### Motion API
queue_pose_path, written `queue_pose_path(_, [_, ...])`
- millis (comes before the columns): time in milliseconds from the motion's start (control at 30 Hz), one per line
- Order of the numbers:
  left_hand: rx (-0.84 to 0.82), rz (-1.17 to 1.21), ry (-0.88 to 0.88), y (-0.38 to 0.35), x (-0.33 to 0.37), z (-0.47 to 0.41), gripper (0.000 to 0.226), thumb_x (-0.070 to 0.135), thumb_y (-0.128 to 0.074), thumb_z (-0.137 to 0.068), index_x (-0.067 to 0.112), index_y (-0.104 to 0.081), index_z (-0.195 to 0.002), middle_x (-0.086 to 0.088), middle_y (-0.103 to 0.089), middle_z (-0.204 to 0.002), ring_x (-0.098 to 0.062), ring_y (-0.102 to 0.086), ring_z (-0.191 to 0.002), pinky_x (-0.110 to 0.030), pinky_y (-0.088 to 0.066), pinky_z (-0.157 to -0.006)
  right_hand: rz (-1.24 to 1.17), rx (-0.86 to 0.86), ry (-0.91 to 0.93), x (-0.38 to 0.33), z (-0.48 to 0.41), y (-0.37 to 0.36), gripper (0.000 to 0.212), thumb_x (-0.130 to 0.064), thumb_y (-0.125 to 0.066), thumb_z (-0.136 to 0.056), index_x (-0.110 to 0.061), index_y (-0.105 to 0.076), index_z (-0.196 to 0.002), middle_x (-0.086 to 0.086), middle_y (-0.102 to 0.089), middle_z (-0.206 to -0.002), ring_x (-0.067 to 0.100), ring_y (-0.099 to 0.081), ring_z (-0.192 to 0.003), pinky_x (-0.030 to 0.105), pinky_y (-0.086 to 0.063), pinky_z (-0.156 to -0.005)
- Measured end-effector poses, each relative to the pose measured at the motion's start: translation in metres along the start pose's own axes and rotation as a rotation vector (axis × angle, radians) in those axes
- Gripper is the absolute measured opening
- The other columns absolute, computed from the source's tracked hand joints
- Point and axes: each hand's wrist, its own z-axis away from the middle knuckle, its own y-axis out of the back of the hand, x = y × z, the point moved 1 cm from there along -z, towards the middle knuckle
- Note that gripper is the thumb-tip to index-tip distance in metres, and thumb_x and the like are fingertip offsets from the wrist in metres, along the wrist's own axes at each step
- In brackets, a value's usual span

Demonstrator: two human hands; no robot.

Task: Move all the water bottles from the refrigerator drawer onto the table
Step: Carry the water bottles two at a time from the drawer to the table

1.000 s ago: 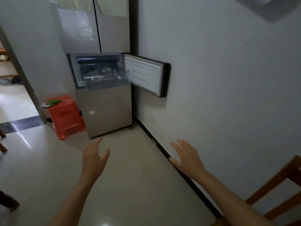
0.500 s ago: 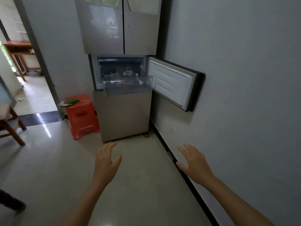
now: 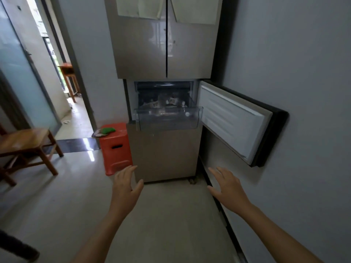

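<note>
1. Refrigerator (image 3: pixel 165 44): it stands directly ahead of you, close to the wall (image 3: pixel 303 73) on your right. Its 2 upper doors are closed.

2. Compartment door (image 3: pixel 233 118): the middle door is swung fully out to the right, with its white inner face toward you.

3. Drawer (image 3: pixel 168 120): the clear plastic drawer is pulled out of the middle compartment and projects past the cabinet front.

4. Water bottles (image 3: pixel 167 100): they lie in the drawer, toward its rear. They show as clear shapes with white labels and caps. The count cannot be read.

5. Left hand (image 3: pixel 126 184): your fingers are straight and spread, with the thumb held apart. The hand holds nothing and touches nothing. It hangs in the air below the drawer, in front of the lower cabinet panel.

6. Right hand (image 3: pixel 227 184): your fingers are straight and spread, with the palm facing down. The hand holds nothing. It hangs below the open door, near the foot of the wall.

7. Surroundings: an orange stool (image 3: pixel 115 149) stands just beside the refrigerator's left side, with a green item (image 3: pixel 108 130) on top. A wooden furniture piece (image 3: pixel 24 139) stands at the far left.
</note>
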Motion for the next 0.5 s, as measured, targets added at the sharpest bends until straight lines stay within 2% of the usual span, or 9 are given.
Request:
queue_pose_path(100, [0.014, -0.003, 0.007, -0.017, 0.007, -0.023, 0.059, 0.041, -0.043, -0.072, -0.001, -0.060, -0.111, -0.021, -0.061, -0.112, -0.039, -0.055, -0.104, -0.039, -0.036, -0.090, -0.010, -0.012, 0.032, 0.010, -0.042, 0.005, 0.088, -0.068, -0.008, -0.066, -0.028, -0.020, -0.144, 0.002, -0.019, -0.153, 0.018, -0.016, -0.141, 0.038, -0.019, -0.111])
queue_pose_path(200, [0.022, -0.032, 0.037, -0.033, 0.002, -0.035, 0.058, 0.040, -0.044, -0.072, -0.002, -0.060, -0.109, -0.021, -0.063, -0.108, -0.033, -0.055, -0.102, -0.031, -0.033, -0.090, -0.009, -0.057, 0.061, 0.015, -0.075, 0.000, 0.063, -0.054, -0.034, -0.090, -0.029, -0.016, -0.145, 0.002, -0.014, -0.155, 0.017, -0.012, -0.142, 0.035, -0.016, -0.112])
queue_pose_path(267, [0.008, -0.059, 0.068, -0.042, -0.007, -0.044, 0.059, 0.042, -0.043, -0.072, 0.000, -0.061, -0.109, -0.020, -0.063, -0.109, -0.032, -0.055, -0.101, -0.026, -0.031, -0.088, -0.022, -0.072, 0.081, 0.019, -0.095, -0.007, 0.060, -0.044, -0.042, -0.094, -0.029, -0.015, -0.146, 0.001, -0.012, -0.155, 0.016, -0.010, -0.143, 0.034, -0.013, -0.113])
queue_pose_path(367, [-0.010, -0.092, 0.127, -0.054, -0.027, -0.062, 0.062, 0.044, -0.041, -0.071, -0.001, -0.060, -0.109, -0.021, -0.063, -0.109, -0.040, -0.057, -0.099, -0.041, -0.038, -0.085, -0.017, -0.116, 0.088, 0.024, -0.123, -0.019, 0.060, -0.044, -0.041, -0.094, -0.031, -0.012, -0.146, -0.001, -0.008, -0.156, 0.015, -0.006, -0.143, 0.033, -0.012, -0.113])
queue_pose_path(500, [0.010, -0.104, 0.150, -0.068, -0.049, -0.099, 0.065, 0.047, -0.039, -0.071, 0.000, -0.059, -0.111, -0.020, -0.062, -0.112, -0.040, -0.055, -0.102, -0.042, -0.037, -0.087, -0.010, -0.139, 0.101, 0.028, -0.168, -0.029, 0.061, -0.044, -0.040, -0.094, -0.031, -0.011, -0.146, -0.001, -0.007, -0.156, 0.015, -0.005, -0.143, 0.033, -0.011, -0.114])
